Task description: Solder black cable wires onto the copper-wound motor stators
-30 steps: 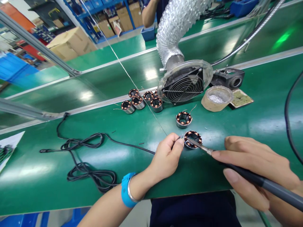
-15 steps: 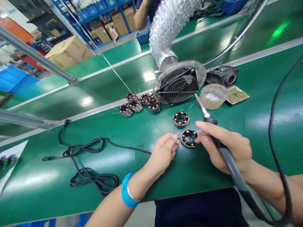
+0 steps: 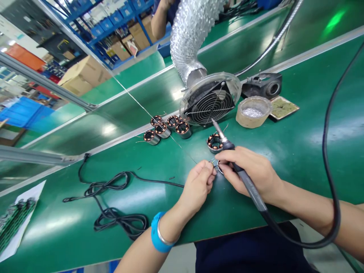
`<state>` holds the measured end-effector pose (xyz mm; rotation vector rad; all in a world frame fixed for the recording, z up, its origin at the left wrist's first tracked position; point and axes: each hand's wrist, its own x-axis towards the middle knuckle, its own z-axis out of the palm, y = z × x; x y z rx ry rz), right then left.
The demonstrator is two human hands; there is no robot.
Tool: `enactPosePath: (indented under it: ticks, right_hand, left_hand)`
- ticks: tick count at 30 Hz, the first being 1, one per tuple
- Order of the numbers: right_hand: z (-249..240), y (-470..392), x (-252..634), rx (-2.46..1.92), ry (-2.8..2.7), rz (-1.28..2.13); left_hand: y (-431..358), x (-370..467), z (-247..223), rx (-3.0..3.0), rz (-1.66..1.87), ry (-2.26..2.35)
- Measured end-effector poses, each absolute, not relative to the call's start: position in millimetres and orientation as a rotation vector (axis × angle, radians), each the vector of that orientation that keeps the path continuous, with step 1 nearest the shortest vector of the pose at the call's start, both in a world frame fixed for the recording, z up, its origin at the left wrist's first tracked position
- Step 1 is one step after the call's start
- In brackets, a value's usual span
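My left hand (image 3: 197, 185) is closed in a pinch on the end of a black cable (image 3: 159, 181), where thin wire ends poke out by the fingertips. A thin pale wire (image 3: 133, 98) slants down from above to the same fingers. In my right hand (image 3: 253, 170) is a soldering iron (image 3: 251, 189), its tip pointing up and away, in front of the fan grille. The right thumb and forefinger reach to a copper-wound stator (image 3: 220, 168), mostly hidden behind them. Just beyond stands a second stator (image 3: 214, 146), partly behind the iron.
Several stators (image 3: 162, 130) stand near the bench's back rail. A fume extractor fan (image 3: 212, 108) hangs from a foil duct (image 3: 189, 36). Right of it are a solder pot (image 3: 251, 119), a sponge tray (image 3: 284, 108) and a black iron holder (image 3: 264, 86). Coiled cable (image 3: 122, 222) lies left.
The right hand and soldering iron have moved left, and the hand now covers most of the near stator. The left hand keeps its pinch. The camera view has shifted slightly.
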<state>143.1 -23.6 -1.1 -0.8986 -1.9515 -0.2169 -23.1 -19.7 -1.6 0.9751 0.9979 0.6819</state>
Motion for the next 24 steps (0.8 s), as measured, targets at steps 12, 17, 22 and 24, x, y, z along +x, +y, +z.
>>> enactPosePath:
  ticks: [12, 17, 22, 24]
  right_hand:
    - [14.4, -42.1, 158.7, -0.869, -1.878, -0.143]
    - [32.6, -64.8, 167.6, -0.843, -1.931, -0.024]
    - [30.7, -72.0, 165.9, -0.773, -1.946, 0.021]
    - [27.3, -70.8, 164.7, -0.753, -1.949, 0.005]
  left_hand:
    - [-23.7, -38.9, -18.1, 1.302, 0.72, 1.045]
    - [-23.9, -37.8, -21.0, 1.358, 0.734, 1.075]
    - [-24.1, -37.3, -20.1, 1.373, 0.735, 1.079]
    - [-24.0, -37.2, -19.7, 1.373, 0.73, 1.078]
